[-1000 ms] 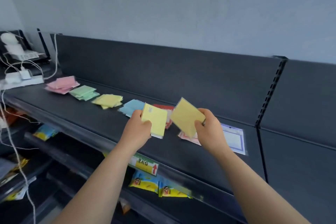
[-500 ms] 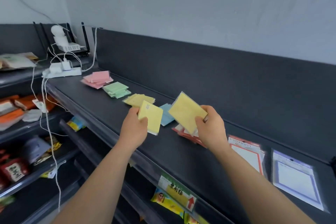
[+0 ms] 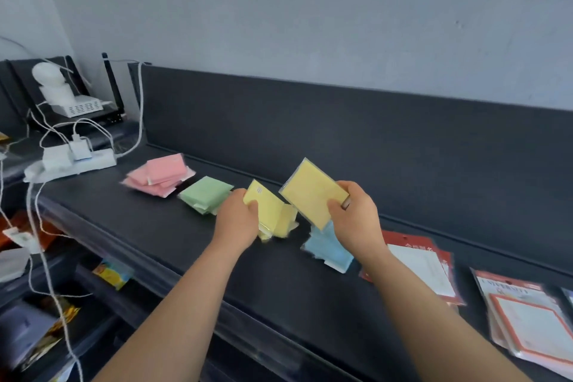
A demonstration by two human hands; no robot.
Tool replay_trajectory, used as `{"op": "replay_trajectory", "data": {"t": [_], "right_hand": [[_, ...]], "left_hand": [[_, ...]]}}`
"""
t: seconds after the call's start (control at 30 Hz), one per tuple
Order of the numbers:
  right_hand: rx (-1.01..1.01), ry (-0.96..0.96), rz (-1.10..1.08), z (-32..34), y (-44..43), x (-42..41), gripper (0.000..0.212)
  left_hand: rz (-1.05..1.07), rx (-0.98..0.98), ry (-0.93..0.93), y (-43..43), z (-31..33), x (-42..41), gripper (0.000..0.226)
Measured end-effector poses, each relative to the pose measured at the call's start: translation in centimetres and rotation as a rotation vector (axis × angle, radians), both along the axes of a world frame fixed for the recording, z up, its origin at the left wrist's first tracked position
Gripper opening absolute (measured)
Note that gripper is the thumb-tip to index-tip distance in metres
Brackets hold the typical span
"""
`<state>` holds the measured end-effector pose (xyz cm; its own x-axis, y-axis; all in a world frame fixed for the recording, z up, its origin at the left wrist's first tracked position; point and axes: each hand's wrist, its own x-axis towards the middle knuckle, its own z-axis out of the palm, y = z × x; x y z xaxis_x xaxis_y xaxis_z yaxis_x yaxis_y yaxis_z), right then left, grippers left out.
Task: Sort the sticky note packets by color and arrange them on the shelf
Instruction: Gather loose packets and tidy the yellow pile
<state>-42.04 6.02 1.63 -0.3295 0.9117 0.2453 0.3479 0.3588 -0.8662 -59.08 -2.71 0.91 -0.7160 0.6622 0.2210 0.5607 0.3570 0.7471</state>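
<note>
we've lowered our left hand to the shelf between green pile and blue pile, fingers clamped on a yellow packet, right hand pinching a second yellow packet above the blue pile, pink pile leftmost

We see a dark grey shelf under a pale blue-grey wall. On it lie pink packets, mint green packets and light blue packets. We hold a pale yellow packet and a golden yellow packet, both plain. Further right are red-framed white pads and an orange-bordered pad. The power strip is white.
</note>
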Motion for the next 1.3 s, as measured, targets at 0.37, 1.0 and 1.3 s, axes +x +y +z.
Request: {"op": "replay_trajectory", "data": {"t": [0.37, 1.0, 1.3], "right_hand": [[-0.058, -0.068, -0.113, -1.0, -1.0, -4.8, 0.036], [0.271, -0.588, -0.204, -1.0, -3.5, -4.4, 0.034], [0.332, -0.586, -0.358, -1.6, -5.4, 5.3, 0.013]], "left_hand": [[-0.293, -0.187, -0.038, 0.7, -1.6, -4.0, 0.027], [-0.337, -0.064, 0.552, 0.1, -0.8, -2.4, 0.036], [-0.538, 0.02, 0.525, 0.3, -0.7, 6.4, 0.03]]}}
